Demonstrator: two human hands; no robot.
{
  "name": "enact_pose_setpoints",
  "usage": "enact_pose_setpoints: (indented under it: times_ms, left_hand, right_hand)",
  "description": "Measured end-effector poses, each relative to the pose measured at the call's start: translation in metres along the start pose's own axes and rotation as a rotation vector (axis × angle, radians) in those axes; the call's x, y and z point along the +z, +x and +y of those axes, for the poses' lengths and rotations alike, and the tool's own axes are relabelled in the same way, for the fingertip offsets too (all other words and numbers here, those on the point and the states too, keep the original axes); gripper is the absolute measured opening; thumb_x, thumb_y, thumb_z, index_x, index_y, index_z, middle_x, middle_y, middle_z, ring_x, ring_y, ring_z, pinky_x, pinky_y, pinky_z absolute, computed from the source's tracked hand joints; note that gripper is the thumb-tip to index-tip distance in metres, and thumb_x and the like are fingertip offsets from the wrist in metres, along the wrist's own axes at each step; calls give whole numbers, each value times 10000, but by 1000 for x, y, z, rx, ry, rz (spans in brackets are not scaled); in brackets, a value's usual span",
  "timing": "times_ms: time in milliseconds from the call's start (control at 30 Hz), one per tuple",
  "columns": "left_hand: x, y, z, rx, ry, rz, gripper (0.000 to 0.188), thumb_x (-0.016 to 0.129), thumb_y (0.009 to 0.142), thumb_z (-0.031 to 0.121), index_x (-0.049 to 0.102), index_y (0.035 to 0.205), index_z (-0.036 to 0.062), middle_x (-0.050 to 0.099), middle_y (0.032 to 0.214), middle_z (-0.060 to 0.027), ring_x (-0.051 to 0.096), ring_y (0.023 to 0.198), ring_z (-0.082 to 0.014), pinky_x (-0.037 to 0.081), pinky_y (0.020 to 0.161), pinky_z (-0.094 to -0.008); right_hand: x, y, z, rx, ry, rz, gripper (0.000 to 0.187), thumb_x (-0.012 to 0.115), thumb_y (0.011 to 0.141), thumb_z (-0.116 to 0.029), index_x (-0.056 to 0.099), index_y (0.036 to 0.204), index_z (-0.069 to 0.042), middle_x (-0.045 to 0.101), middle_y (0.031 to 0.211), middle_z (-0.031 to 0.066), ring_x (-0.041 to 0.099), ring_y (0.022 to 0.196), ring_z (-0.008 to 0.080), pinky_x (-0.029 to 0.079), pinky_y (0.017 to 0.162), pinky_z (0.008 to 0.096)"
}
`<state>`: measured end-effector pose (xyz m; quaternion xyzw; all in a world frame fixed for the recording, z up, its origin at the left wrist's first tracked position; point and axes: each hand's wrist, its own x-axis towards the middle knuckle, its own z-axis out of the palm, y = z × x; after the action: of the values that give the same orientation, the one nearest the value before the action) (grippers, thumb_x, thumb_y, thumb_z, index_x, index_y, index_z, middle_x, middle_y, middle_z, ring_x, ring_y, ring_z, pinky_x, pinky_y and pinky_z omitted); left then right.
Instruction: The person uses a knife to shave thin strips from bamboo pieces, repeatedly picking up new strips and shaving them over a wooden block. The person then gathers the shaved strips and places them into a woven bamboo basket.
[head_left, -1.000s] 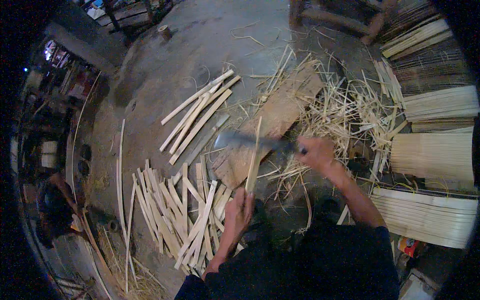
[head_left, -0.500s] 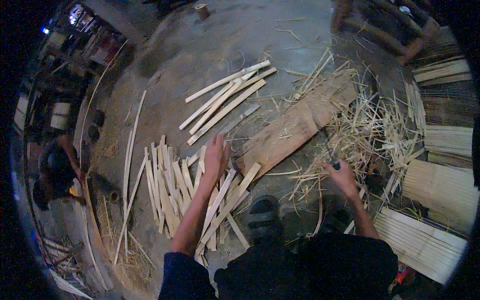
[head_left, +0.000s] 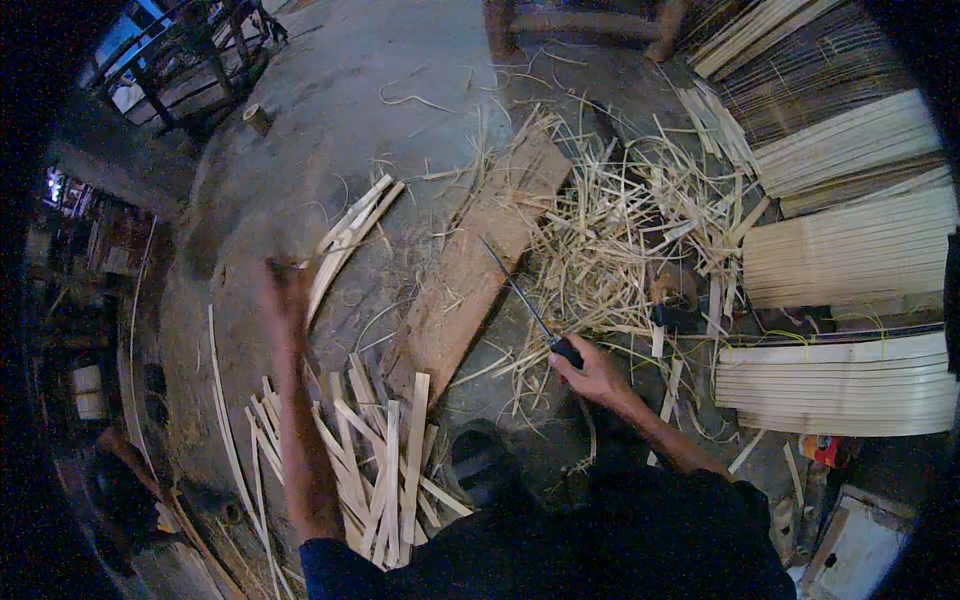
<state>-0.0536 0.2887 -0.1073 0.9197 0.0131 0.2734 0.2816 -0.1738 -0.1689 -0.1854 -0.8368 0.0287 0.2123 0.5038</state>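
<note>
My right hand [head_left: 590, 372] grips the black handle of a knife [head_left: 528, 302]. Its long, narrow blade points forward and left, over the edge of a worn wooden board [head_left: 460, 270]. Beyond the near strips, my left hand [head_left: 287, 290] is smeared by motion beside a small bundle of pale split strips [head_left: 352, 232]. Whether its fingers touch or hold one of them cannot be made out. A larger, fanned pile of pale strips [head_left: 390, 480] lies on the floor between my left forearm and my foot.
Curly shavings [head_left: 640, 220] heap up right of the board. Tied slat mats [head_left: 835, 385] are stacked along the right side. Another person [head_left: 120, 490] is at the lower left. A short hollow cylinder [head_left: 256, 119] stands far left, and long thin strips [head_left: 230, 420] lie left.
My view has swung round, shifting the board and shavings leftward. My left hand has gone from above the near pile to the far bundle. The knife blade now shows clearly against the board.
</note>
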Motion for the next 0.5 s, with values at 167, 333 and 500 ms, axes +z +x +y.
enact_pose_setpoints:
  times_ms: [167,333,500]
  left_hand:
    - [-111,55,130,-102,-420,269,292,545,931,225,530,1154,36,578,834,-34,510,777,-110,415,695,-267]
    - [-109,66,124,142,57,302,404,594,894,278,512,1195,21,594,964,-100,553,848,-202,438,723,-327]
    - [-138,104,81,7,939,162,351,583,880,255,555,1134,14,569,1050,-169,551,920,-348,449,768,-445]
  right_hand:
    - [15,4,11,-48,208,1,329,621,881,-273,534,1040,1,598,719,75,575,621,170,467,593,314]
    - [19,7,11,-78,355,-74,319,599,907,-240,514,1065,23,587,790,45,610,651,125,493,589,270]
    - [-2,7,-2,-70,269,-100,401,594,892,-342,533,1105,-7,622,774,69,619,622,169,501,588,316]
